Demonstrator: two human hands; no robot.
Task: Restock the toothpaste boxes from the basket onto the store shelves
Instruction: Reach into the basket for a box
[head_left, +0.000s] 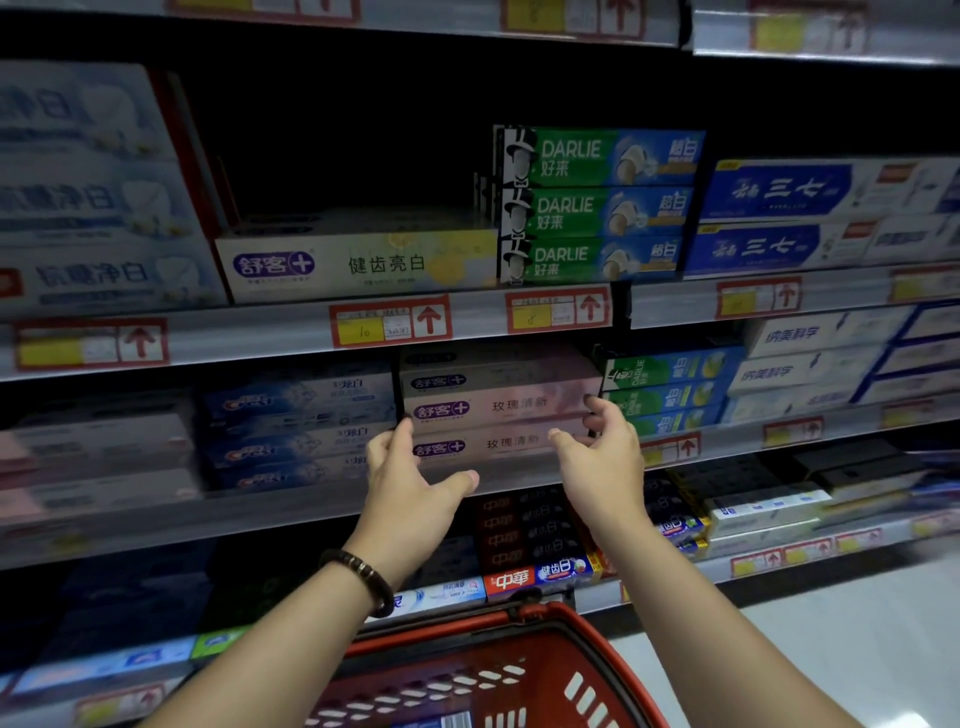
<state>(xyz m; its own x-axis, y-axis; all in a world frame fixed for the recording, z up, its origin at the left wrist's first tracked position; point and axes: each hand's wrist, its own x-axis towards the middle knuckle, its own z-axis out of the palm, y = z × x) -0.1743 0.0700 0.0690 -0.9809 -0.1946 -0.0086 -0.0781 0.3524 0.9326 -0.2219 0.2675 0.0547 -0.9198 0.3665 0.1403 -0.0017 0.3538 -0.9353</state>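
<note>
Low down, red basket (519, 649) (contents cropped)

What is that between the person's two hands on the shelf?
In the head view, a stack of pink boxes sits on the shelf between the left hand and the right hand, with one hand at each end.

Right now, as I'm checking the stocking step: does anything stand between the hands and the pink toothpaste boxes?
Nothing visible does. The left hand and right hand flank the stacked pink toothpaste boxes, one at each end, with no other item in the gaps.
</note>
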